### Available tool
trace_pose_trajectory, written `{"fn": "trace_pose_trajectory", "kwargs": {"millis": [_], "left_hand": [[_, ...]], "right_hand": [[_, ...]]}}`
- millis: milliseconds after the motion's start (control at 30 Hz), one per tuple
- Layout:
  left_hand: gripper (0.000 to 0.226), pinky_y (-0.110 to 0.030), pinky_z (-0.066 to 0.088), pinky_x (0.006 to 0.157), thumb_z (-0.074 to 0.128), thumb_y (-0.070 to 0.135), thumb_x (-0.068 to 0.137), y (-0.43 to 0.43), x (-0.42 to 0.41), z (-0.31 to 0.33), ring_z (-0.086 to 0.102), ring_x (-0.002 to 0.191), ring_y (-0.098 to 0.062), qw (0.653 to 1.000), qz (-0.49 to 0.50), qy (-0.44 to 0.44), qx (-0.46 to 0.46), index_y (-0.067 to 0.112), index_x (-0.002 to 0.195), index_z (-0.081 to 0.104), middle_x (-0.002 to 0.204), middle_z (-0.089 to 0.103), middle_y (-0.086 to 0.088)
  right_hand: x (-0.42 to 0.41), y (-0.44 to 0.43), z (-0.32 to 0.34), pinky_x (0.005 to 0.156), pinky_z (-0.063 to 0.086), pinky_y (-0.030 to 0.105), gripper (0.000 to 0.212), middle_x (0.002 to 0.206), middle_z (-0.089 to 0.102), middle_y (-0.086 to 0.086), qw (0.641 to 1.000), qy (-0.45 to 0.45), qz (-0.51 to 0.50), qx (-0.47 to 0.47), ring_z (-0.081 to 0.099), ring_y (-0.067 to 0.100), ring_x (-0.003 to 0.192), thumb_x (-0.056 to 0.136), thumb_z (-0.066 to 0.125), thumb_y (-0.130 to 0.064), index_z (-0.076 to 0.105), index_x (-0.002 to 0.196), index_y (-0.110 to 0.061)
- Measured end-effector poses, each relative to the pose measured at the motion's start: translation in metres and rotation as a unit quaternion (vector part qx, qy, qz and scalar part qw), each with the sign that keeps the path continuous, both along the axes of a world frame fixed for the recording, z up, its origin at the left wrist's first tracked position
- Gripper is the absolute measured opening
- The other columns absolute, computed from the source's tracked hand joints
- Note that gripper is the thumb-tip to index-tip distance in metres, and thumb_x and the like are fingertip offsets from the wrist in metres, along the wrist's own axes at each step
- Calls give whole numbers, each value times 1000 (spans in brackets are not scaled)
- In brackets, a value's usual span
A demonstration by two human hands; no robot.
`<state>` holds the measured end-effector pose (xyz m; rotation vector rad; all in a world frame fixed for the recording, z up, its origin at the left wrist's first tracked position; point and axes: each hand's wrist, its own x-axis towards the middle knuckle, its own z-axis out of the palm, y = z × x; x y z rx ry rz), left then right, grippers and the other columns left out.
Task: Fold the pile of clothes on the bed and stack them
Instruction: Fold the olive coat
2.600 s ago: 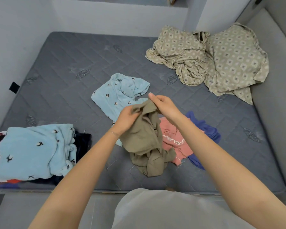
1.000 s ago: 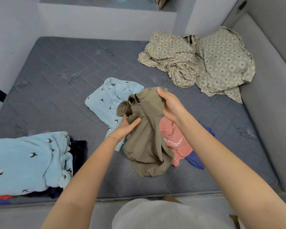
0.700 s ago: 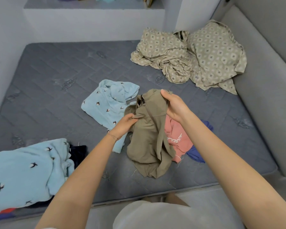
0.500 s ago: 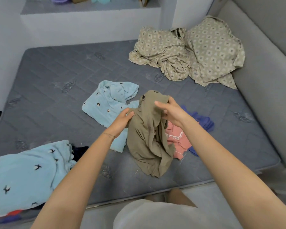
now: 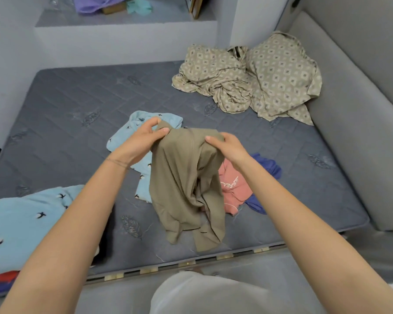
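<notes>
a grey quilted mattress [image 5: 77, 105] fills the corner between pale walls [image 5: 9, 53], a raised ledge [image 5: 123, 35] behind, a grey padded panel [image 5: 349, 109] at right.

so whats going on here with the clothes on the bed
A person is folding laundry on a grey mattress. The left hand and right hand each grip the top edge of an olive garment, which hangs unfolded. A light blue bird-print piece, a pink top and a blue item lie loose behind it; a stack sits at near left.
</notes>
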<state>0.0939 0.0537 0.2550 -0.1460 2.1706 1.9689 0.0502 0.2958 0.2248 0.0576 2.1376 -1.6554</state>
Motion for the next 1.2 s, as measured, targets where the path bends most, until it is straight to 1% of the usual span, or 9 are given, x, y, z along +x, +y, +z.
{"fn": "trace_pose_trajectory", "kwargs": {"millis": [100, 233, 333, 433, 567, 700, 900, 1033, 1200], "left_hand": [[19, -25, 39, 55, 55, 11, 99, 16, 7, 19, 57, 67, -13, 1000, -3, 18, 21, 19, 85, 47, 82, 63, -5], [23, -26, 39, 57, 54, 8, 99, 28, 25, 30, 58, 63, -9, 997, 43, 33, 56, 17, 79, 45, 74, 65, 3], [26, -21, 45, 58, 54, 4, 97, 32, 41, 45, 61, 66, -8, 994, 55, 61, 73, 17, 78, 43, 74, 68, 6], [25, -20, 48, 64, 60, 3, 94, 37, 56, 61, 64, 73, -9, 990, 60, 93, 92, 17, 80, 43, 80, 71, 5], [41, -20, 52, 65, 88, 27, 66, 39, 77, 77, 67, 76, -11, 985, 57, 118, 112, 22, 80, 49, 85, 72, 2], [49, -23, 51, 62, 94, 41, 55, 38, 94, 89, 66, 77, -13, 987, 32, 125, 95, 26, 77, 53, 89, 70, 1], [34, -21, 54, 68, 76, 5, 81, 29, 80, 106, 66, 75, -10, 983, 38, 155, 92, 20, 81, 46, 84, 68, 5], [31, -23, 53, 68, 69, -1, 86, 3, 34, 58, 66, 73, -8, 989, 115, 92, 4, 20, 79, 48, 79, 70, 7], [37, -21, 42, 66, 79, 7, 77, -17, -13, -70, 54, 77, -14, 978, 173, -50, -105, 25, 78, 46, 83, 58, -2]], "right_hand": [[3, 9, 33, 63, 45, 13, 23, 90, 69, -2, 996, 89, -1, 10, 61, 5, 77, 93, 65, -31, 69, 99, -10], [16, 23, 56, 76, 46, 26, 29, 94, 69, 5, 986, 165, -18, -28, 61, 10, 83, 95, 63, -27, 68, 101, 0], [28, 31, 71, 76, 44, 29, 37, 90, 65, 5, 979, 191, -16, -63, 57, 11, 83, 95, 62, -30, 64, 101, 6], [36, 34, 86, 74, 43, 27, 25, 81, 62, -1, 972, 220, -7, -84, 55, 8, 79, 94, 63, -27, 67, 88, -3], [39, 42, 100, 67, 40, 20, 15, 73, 58, -7, 966, 249, 10, -71, 51, 2, 70, 89, 69, -20, 67, 81, -7], [39, 53, 114, 71, 42, 23, 11, 78, 63, -5, 967, 241, 39, -73, 55, 5, 74, 81, 75, -23, 69, 80, -14], [16, 43, 128, 77, 46, 30, 29, 86, 66, 14, 962, 251, 53, -94, 58, 13, 82, 79, 77, -20, 65, 88, 4], [-17, 21, 88, 70, 40, 29, 24, 77, 60, 1, 966, 247, 81, 17, 52, 8, 71, 81, 73, -28, 63, 80, -6], [-40, -2, -19, 67, 33, 25, 12, 87, 64, 1, 970, 165, 77, 158, 55, 16, 85, 85, 72, -22, 67, 92, -13]]}}
